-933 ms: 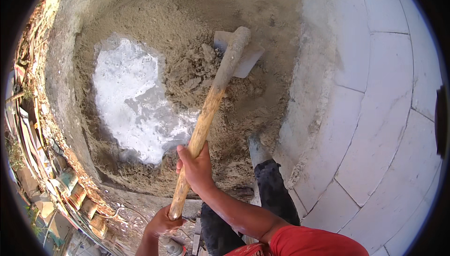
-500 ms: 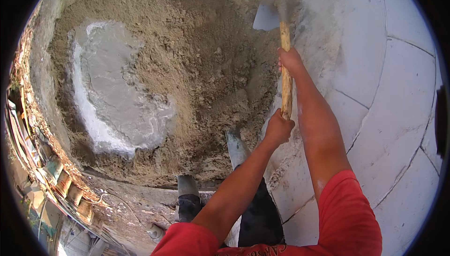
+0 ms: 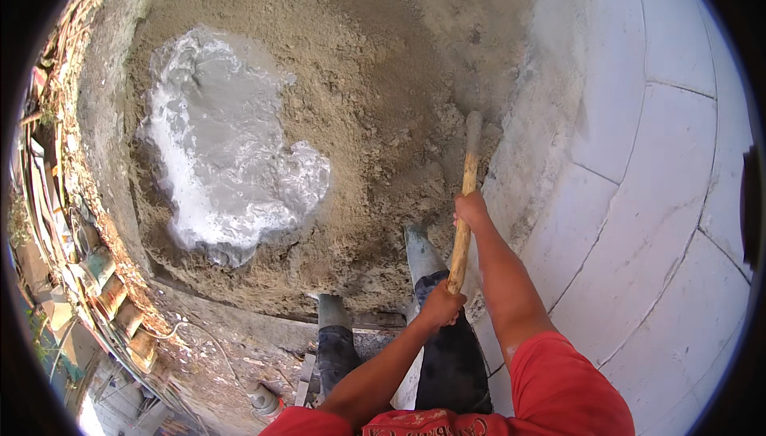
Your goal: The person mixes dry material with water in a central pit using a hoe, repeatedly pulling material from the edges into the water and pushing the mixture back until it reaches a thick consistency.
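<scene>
Both my hands are wrapped round the wooden handle of a hoe (image 3: 463,236). My left hand (image 3: 443,308) grips its near end, just in front of my right thigh. Farther up the handle, my right hand (image 3: 471,208) is closed around the wood. The hoe's far end meets the damp sand mix (image 3: 375,117) on the right side of the heap, and its metal blade is out of sight there. To the left, a pool of wet grey slurry (image 3: 239,133) with whitish, shiny edges lies in a hollow in the heap.
My boots (image 3: 423,256) stand at the heap's near edge. Pale slabs (image 3: 638,220) with dark joints run along the right. Planks and scattered debris (image 3: 104,284) lie at the far left. A small grey container (image 3: 262,398) is near the bottom.
The hoe has come down and toward me with both hands. Its blade, seen raised before, is now hidden at the sand. The view has shifted, and the slurry shows brighter ripples.
</scene>
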`<move>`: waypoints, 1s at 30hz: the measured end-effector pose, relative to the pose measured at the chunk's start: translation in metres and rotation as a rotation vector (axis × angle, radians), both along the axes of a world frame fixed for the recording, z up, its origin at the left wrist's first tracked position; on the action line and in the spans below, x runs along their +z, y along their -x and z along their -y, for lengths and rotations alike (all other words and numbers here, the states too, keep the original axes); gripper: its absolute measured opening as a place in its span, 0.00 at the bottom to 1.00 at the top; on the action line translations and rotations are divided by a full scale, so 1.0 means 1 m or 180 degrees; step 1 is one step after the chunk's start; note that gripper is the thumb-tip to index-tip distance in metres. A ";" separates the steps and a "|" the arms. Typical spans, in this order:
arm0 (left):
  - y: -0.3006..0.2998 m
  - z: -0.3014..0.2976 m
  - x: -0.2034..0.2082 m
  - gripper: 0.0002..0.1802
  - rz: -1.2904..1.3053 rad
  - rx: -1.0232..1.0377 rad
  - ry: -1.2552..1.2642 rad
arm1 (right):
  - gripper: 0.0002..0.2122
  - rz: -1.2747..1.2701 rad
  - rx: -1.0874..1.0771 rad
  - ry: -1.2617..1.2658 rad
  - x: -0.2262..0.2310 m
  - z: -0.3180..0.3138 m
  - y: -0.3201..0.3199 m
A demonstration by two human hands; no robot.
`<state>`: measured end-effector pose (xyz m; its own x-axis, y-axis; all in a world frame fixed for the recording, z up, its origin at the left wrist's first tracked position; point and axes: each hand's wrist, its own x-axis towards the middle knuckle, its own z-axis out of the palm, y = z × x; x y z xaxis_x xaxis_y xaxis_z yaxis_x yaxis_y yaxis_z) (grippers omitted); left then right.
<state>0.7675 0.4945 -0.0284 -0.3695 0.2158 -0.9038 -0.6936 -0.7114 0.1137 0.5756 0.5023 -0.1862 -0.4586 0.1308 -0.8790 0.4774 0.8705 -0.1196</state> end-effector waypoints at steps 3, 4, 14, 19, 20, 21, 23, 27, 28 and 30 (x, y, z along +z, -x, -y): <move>-0.014 0.048 0.008 0.13 -0.0269 0.0187 -0.0272 | 0.10 -0.0014 -0.0198 0.0078 -0.008 0.027 0.007; -0.019 0.081 0.004 0.13 -0.0379 0.0246 -0.0360 | 0.09 -0.0092 -0.0433 0.0309 -0.006 0.052 0.002; -0.230 0.334 0.219 0.29 0.0016 -0.1763 0.0029 | 0.18 0.0356 -0.2617 0.2221 0.247 0.203 -0.232; -0.203 0.207 0.160 0.22 0.0014 -0.0955 0.0255 | 0.17 -0.0092 -0.2228 0.2400 0.227 0.159 -0.184; -0.169 0.185 0.132 0.19 -0.0237 -0.0464 -0.0012 | 0.17 -0.0403 -0.1694 0.2130 0.198 0.158 -0.151; -0.140 0.154 0.093 0.19 -0.0303 0.0239 -0.0193 | 0.17 -0.0286 -0.1431 0.1998 0.185 0.159 -0.106; -0.052 0.130 0.024 0.18 -0.0680 0.0690 -0.0160 | 0.22 -0.0372 -0.0942 0.2191 0.139 0.167 -0.023; 0.118 0.163 -0.078 0.10 -0.1194 0.2217 -0.1448 | 0.14 -0.0399 -0.0141 0.1654 0.011 0.216 0.120; 0.138 0.177 -0.092 0.10 -0.1226 0.2387 -0.1480 | 0.14 -0.0293 -0.0098 0.1598 -0.007 0.231 0.134; 0.142 0.208 -0.104 0.10 -0.1128 0.2501 -0.1320 | 0.10 -0.0248 0.0368 0.1563 -0.028 0.259 0.130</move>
<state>0.6260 0.2866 -0.1326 -0.7825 0.0674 -0.6190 0.0258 -0.9898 -0.1405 0.4452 0.2434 -0.2147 -0.5123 -0.3446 -0.7866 0.3545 0.7494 -0.5592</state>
